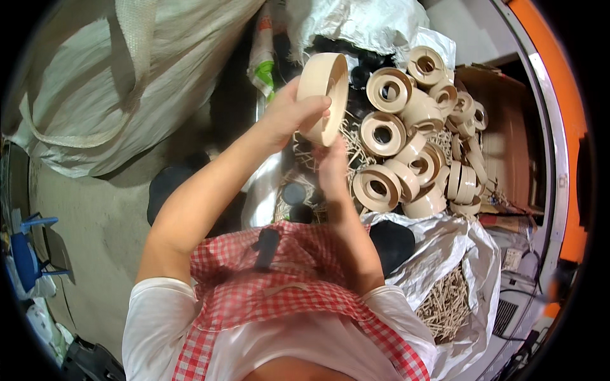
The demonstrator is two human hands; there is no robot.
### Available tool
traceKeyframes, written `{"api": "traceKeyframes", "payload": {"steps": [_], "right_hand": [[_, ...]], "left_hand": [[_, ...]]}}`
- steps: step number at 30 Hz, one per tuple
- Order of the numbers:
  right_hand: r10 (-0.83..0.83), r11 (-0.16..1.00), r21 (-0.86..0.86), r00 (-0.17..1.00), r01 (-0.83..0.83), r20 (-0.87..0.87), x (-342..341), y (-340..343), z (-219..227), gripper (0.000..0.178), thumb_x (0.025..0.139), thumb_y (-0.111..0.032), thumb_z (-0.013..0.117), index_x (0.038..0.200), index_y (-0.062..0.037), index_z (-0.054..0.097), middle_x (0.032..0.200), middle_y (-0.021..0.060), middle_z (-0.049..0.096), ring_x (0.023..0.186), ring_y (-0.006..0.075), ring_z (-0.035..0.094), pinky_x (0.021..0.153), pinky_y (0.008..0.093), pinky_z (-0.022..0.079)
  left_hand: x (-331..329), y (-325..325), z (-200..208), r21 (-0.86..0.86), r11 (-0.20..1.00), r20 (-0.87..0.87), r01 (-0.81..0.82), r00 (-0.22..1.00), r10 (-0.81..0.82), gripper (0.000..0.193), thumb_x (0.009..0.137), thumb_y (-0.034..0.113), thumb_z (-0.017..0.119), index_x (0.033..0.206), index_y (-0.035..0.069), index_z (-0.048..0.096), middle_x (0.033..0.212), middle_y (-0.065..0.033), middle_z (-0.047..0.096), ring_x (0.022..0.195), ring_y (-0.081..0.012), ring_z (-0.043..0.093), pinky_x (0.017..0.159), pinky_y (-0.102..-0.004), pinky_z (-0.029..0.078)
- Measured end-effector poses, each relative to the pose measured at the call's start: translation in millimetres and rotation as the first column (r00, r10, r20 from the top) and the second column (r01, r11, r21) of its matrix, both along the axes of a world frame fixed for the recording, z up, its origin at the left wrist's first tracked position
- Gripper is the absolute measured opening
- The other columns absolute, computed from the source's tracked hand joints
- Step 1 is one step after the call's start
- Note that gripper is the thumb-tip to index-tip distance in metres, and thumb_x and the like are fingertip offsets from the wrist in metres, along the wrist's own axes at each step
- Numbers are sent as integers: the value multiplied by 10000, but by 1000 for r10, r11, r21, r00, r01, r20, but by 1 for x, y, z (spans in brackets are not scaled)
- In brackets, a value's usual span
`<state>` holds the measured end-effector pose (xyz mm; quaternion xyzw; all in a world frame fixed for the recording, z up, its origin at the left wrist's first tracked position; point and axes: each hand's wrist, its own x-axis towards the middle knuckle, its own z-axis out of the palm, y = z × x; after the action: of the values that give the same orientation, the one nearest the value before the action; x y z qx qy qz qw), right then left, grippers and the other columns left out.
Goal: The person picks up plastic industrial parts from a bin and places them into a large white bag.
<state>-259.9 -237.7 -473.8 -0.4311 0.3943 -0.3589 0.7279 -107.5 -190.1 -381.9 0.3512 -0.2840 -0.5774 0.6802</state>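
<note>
A large beige plastic ring is tilted up in front of me, its open side facing right. My left hand is closed on its near left side, with the thumb over the rim. Just below the ring's lower edge is my right hand, smeared by motion. Its fingers are partly hidden, and I cannot tell whether they grip or only touch the ring. A pile of similar beige plastic rings with centre holes lies to the right of my hands.
Thin beige plastic sticks and round black pieces lie beneath my hands. A white sack at lower right holds more beige sticks. Behind the pile are a cardboard box and white sacking. A big woven bag stands at left.
</note>
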Motion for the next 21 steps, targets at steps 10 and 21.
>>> {"api": "traceKeyframes", "payload": {"steps": [10, 21], "right_hand": [[-127, 462, -92, 36, -882, -991, 20, 5, -80, 699, 688, -167, 711, 1297, -52, 389, 1264, 207, 493, 1119, 368, 524, 951, 429, 431], [217, 797, -156, 517, -584, -828, -128, 11, -69, 141, 710, -101, 677, 810, -14, 629, 738, 155, 605, 698, 278, 588, 716, 367, 484]], "left_hand": [[8, -9, -6, 33, 981, 215, -191, 960, 179, 552, 783, 215, 726, 1251, 39, 492, 1099, -63, 598, 965, -136, 581, 827, -287, 477], [-10, 3, -6, 151, 971, 488, -185, 868, 90, 609, 723, 260, 758, 1224, 16, 513, 1048, -74, 613, 907, -140, 588, 800, -283, 473]]}}
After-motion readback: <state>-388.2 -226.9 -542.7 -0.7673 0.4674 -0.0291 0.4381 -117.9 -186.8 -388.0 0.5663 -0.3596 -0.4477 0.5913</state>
